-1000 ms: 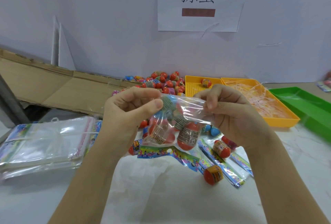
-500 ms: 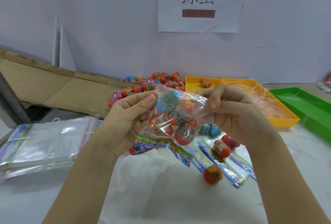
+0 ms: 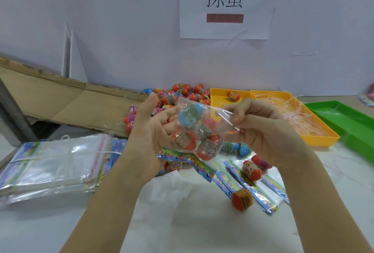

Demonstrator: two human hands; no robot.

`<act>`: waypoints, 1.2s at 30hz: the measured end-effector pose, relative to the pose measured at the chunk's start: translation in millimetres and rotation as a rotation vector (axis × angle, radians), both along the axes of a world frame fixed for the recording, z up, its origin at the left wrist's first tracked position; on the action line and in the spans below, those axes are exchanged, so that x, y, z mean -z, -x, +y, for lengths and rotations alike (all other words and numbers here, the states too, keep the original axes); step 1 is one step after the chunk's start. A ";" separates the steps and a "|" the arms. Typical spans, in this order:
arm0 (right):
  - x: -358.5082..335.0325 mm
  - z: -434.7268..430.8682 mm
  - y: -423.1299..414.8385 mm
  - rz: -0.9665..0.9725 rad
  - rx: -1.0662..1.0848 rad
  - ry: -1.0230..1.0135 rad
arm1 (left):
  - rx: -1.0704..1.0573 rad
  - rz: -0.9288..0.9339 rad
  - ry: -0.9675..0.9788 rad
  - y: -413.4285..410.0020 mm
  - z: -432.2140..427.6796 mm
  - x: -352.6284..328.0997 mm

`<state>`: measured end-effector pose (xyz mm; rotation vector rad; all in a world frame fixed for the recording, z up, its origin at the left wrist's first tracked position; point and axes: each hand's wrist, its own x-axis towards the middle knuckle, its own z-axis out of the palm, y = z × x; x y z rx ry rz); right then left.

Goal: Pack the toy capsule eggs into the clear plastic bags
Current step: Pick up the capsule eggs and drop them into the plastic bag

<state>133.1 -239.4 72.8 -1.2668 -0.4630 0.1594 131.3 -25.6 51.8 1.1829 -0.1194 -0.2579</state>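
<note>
My left hand point(image 3: 149, 131) has dropped its pinch: the thumb stands free and the straight fingers cradle the clear plastic bag point(image 3: 220, 119) from behind. My right hand point(image 3: 263, 131) still pinches the bag's right end. The bag hangs between them, above the surface point(image 3: 192, 228), holding a blue egg point(image 3: 188, 115) and red eggs point(image 3: 208, 147) that overlap too much to count. Bare surface shows between my forearms. The stack of empty bags point(image 3: 54, 163) is cut off by the left edge.
</note>
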 end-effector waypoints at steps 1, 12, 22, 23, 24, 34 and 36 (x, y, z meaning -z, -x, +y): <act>-0.3 0.7 0.6 -0.004 -0.008 0.005 | -0.019 -0.010 -0.074 -0.6 -5.1 -3.1; 1.2 -8.1 -0.7 -0.097 -0.107 -0.016 | -0.029 -0.143 -0.084 3.6 -4.2 2.7; 4.1 -5.9 -9.1 -0.020 0.126 0.076 | -0.168 -0.286 -0.175 4.7 -8.4 4.9; 5.7 -0.4 -7.1 -0.017 0.106 0.133 | -0.170 -0.295 -0.186 5.3 -9.4 4.7; 7.3 4.5 -5.3 -0.026 0.088 0.172 | -0.171 -0.300 -0.187 5.9 -10.0 4.8; 10.1 15.5 -5.1 -0.141 0.136 0.211 | -0.148 -0.207 -0.124 5.0 -10.8 8.3; 10.9 15.5 -6.1 -0.158 0.095 0.163 | -0.145 -0.166 -0.078 4.0 -10.8 9.3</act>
